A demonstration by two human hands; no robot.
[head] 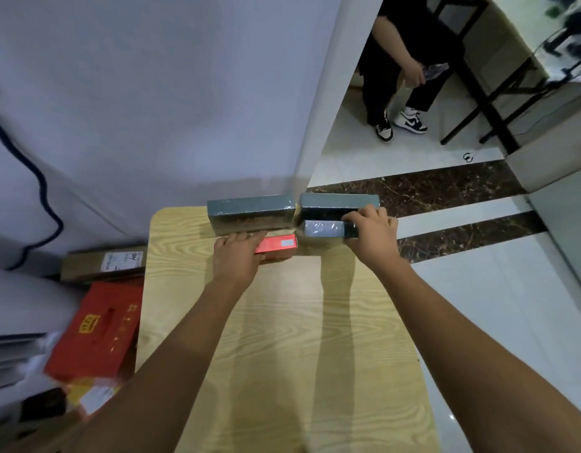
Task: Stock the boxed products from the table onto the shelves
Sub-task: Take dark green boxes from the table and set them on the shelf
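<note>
Two large boxes (251, 207) (338, 201) abreast at table's (282, 322) far edge; smaller boxes (280, 243) (325, 228) before them.

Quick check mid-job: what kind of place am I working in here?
Probably a stockroom corner of a shop or office: shrink-wrapped product boxes on a wooden table, cartons piled beside it, polished tiles with dark marble strips.
</note>
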